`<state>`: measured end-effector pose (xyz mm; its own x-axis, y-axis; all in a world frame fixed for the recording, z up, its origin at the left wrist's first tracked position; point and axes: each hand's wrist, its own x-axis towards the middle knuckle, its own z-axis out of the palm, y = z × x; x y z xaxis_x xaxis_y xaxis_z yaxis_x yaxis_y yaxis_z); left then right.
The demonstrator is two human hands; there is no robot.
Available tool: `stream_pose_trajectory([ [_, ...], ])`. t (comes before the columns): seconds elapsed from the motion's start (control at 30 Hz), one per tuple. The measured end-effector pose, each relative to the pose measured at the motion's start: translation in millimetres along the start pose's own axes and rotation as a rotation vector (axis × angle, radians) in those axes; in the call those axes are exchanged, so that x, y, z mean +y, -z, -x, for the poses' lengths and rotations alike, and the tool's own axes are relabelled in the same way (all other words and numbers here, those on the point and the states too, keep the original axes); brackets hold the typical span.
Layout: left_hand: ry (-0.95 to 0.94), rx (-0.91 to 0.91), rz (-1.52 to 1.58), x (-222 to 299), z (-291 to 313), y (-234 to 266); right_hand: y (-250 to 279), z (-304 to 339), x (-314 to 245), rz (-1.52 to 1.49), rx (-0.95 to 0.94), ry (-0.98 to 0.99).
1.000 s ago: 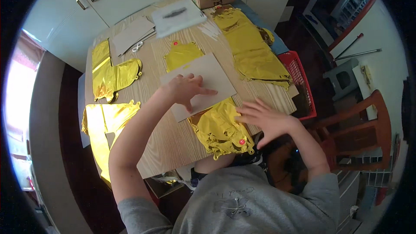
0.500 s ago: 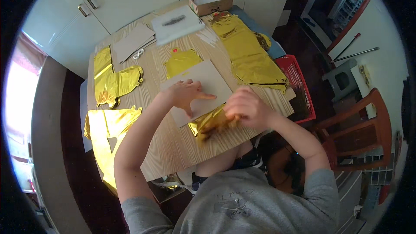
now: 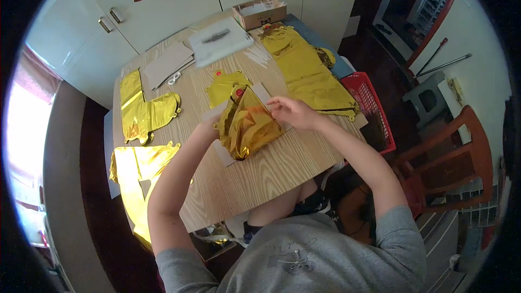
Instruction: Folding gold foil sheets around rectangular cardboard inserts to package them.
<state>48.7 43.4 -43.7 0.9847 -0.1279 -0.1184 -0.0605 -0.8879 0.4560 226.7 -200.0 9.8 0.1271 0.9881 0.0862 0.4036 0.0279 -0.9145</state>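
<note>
In the middle of the table a flat gold foil balloon [image 3: 248,130] is folded up over a grey cardboard sheet [image 3: 262,93], creased and shiny, with a red spot near its top corner. My left hand [image 3: 208,126] is at its left side, the fingers hidden behind the foil. At the right edge of the foil is my right hand [image 3: 293,113], its fingers stretched out and apart; whether the fingertips touch the foil I cannot tell. Just beyond the sheet lies another gold foil piece [image 3: 220,93], partly covered.
More gold foil balloons lie at the left [image 3: 154,114], near left [image 3: 130,171] and right [image 3: 312,76]. Toward the back are cardboard sheets [image 3: 168,62], white scissors [image 3: 174,78], a clear plastic packet [image 3: 220,43] and an open carton [image 3: 260,15]. A red basket [image 3: 380,114] stands beside the table.
The foil's near part has come up over the cardboard from the front edge. My left hand has gone from flat on the sheet to behind the foil; my right hand has moved up and opened.
</note>
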Motion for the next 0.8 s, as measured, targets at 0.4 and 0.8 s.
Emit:
stream_pose_trajectory([
  [0.4, -0.104, 0.037, -0.101, -5.2, 22.9, -3.8, -20.8, 13.0, 3.9, 0.290, -0.015, -0.027],
  [0.8, 0.149, 0.170, -0.288, 50.5, 68.0, 0.8, -29.3, 13.9, 14.0, 0.412, 0.063, 0.026],
])
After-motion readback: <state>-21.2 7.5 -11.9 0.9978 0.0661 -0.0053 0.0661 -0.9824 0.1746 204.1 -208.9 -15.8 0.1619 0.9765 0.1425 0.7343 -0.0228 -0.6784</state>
